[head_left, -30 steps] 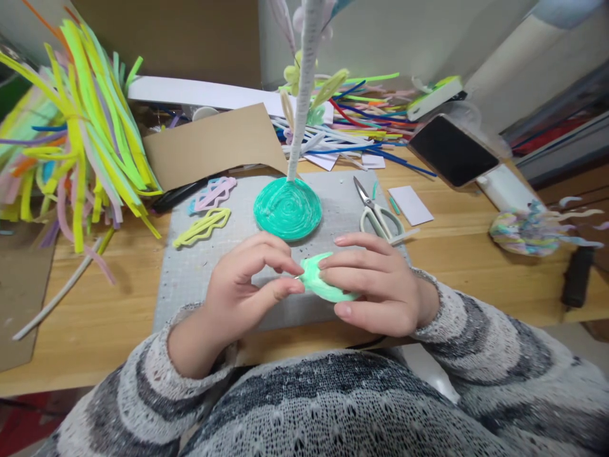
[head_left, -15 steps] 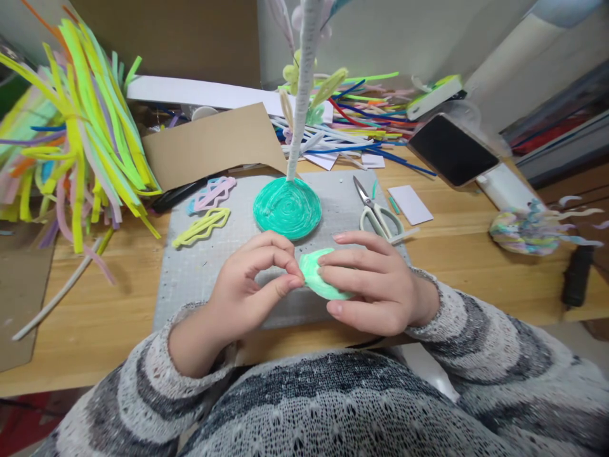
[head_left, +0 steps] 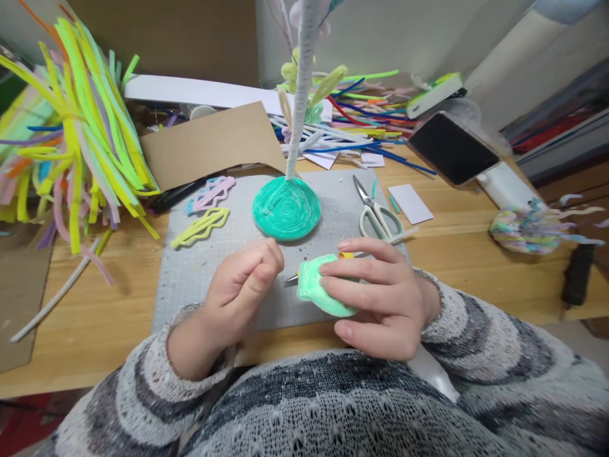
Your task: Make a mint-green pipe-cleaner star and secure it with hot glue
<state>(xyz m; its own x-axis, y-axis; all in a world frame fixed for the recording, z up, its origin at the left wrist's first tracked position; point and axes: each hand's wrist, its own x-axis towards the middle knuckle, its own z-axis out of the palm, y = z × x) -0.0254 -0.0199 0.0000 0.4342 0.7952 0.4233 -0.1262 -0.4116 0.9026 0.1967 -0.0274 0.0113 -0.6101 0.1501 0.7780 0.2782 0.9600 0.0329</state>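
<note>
A light green fuzzy piece (head_left: 316, 284), looking like coiled chenille stem, rests under the spread fingers of my right hand (head_left: 380, 295), which grips it from the right. My left hand (head_left: 247, 279) is closed in a fist just left of that piece, apart from it; whatever may be inside is hidden. From behind the green piece pokes the metal tip (head_left: 291, 278) of a yellow-handled tool, mostly covered. Beyond the hands stands a teal coiled disc base (head_left: 287, 219) with a white wrapped stem (head_left: 299, 95) rising from it, bearing chenille leaves higher up.
On the grey cutting mat (head_left: 214, 285) lie scissors (head_left: 378, 212) and yellow zigzag chenille stems (head_left: 202, 227). A large chenille bundle (head_left: 80, 127) fills the left. Cardboard (head_left: 214, 139) stands behind. At right are a phone (head_left: 454, 149), a white card (head_left: 410, 204) and a pastel coil (head_left: 523, 228).
My left hand has let go of the green piece's edge, drawn left and curled into a fist. The green piece and right hand shifted slightly down, exposing the tool's tip.
</note>
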